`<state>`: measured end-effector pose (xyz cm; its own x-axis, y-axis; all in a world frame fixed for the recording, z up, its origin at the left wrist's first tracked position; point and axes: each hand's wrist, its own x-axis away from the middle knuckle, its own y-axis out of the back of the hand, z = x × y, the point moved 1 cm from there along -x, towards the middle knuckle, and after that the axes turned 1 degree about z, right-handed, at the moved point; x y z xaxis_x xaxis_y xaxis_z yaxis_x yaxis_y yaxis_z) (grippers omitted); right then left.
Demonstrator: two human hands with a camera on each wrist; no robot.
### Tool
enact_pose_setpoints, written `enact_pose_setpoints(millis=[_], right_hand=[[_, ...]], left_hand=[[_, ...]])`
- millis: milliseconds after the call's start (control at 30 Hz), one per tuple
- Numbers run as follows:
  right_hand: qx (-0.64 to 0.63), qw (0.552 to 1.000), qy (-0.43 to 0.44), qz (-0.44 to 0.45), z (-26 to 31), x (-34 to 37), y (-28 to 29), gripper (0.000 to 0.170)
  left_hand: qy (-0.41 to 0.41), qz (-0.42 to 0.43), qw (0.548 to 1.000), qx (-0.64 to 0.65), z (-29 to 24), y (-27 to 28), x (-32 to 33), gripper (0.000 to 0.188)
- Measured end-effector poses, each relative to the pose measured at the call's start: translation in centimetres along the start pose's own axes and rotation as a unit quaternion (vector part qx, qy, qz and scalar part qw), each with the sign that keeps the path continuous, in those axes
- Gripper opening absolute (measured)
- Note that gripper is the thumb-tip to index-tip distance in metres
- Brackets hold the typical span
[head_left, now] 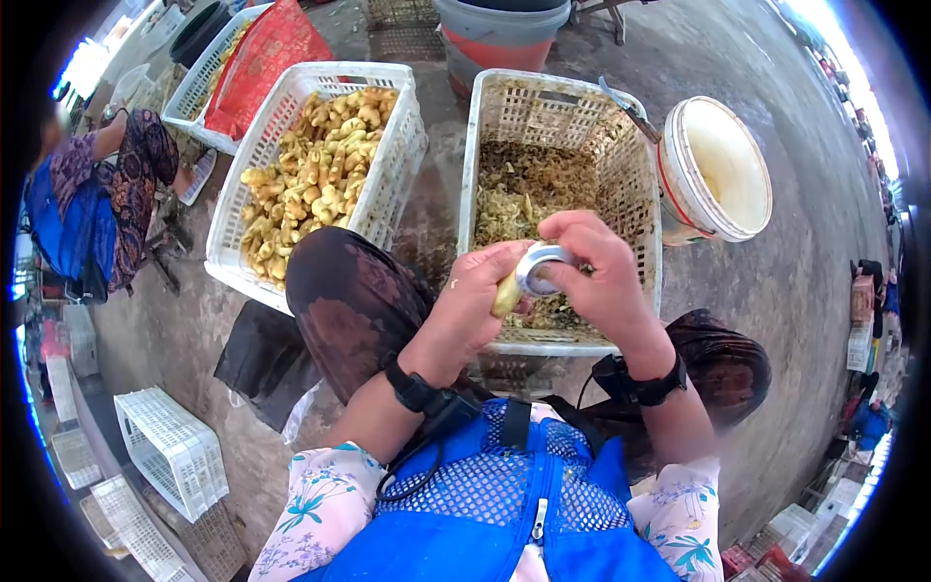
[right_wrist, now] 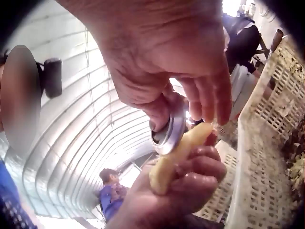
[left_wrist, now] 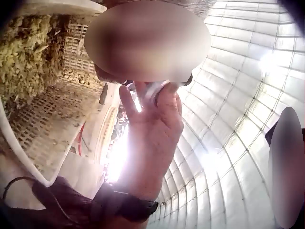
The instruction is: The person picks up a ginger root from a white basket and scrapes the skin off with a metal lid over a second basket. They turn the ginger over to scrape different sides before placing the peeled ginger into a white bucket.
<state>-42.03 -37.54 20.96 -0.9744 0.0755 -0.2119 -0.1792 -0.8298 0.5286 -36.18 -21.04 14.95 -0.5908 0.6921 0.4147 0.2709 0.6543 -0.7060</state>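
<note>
Head view: your left hand (head_left: 470,299) grips a ginger piece (head_left: 505,296). Your right hand (head_left: 606,267) has fingers and thumb curled round a metal ring (head_left: 539,270), held right at the ginger. Both hands are over the near part of a white crate (head_left: 553,348) with peel scraps (head_left: 519,189) in it. To your left, a second crate (head_left: 400,179) holds a heap of ginger (head_left: 320,165). White bucket (head_left: 722,165) stands just right of the scraps crate; a knife (head_left: 630,112) leans at the crate's far right corner, next to it.

Left wrist view: your right hand shows palm side, fingers bent at the ring. A blurred oval covers the spot above, so can't tell your left hand's grasp or the ginger from here.

Right wrist view: clearest one. Ginger lies slantwise across your left hand, fingers wrapped round it. Your right thumb is hooked into the ring, whose rim meets the ginger's pale surface.
</note>
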Motion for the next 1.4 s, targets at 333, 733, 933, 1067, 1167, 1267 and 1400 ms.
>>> enact_pose_setpoints(millis=[333,733,933,1067,1167,1267,1400], right_hand=[[-0.080,0.990,-0.091,-0.077,-2.6,-0.7,1.3,0.011],[-0.114,0.989,-0.075,-0.064,-1.2,0.3,1.0,0.013],[-0.023,0.997,-0.062,-0.029,0.3,-0.3,-0.5,0.018],[-0.021,0.984,-0.133,-0.116,-2.3,-1.8,2.3,0.015],[-0.056,0.993,-0.067,-0.084,-1.6,-0.9,1.5,0.014],[-0.013,0.998,-0.030,-0.054,-0.1,-0.3,0.6,0.013],[0.011,0.987,-0.100,-0.128,-5.0,-1.3,2.7,0.011]], left_hand=[[-0.015,0.032,0.998,-0.044,0.4,0.3,0.1,0.039],[0.035,0.108,0.981,0.155,0.4,1.2,-0.9,0.036],[0.010,0.003,1.000,0.012,-0.1,-0.6,-0.1,0.034],[0.027,0.064,0.997,0.019,0.3,0.5,-0.3,0.031],[0.023,0.051,0.997,0.050,0.2,0.6,-0.1,0.031],[0.011,0.028,0.999,0.036,-0.3,-0.4,0.2,0.032],[0.015,0.067,0.997,-0.033,-0.4,0.0,0.9,0.038]])
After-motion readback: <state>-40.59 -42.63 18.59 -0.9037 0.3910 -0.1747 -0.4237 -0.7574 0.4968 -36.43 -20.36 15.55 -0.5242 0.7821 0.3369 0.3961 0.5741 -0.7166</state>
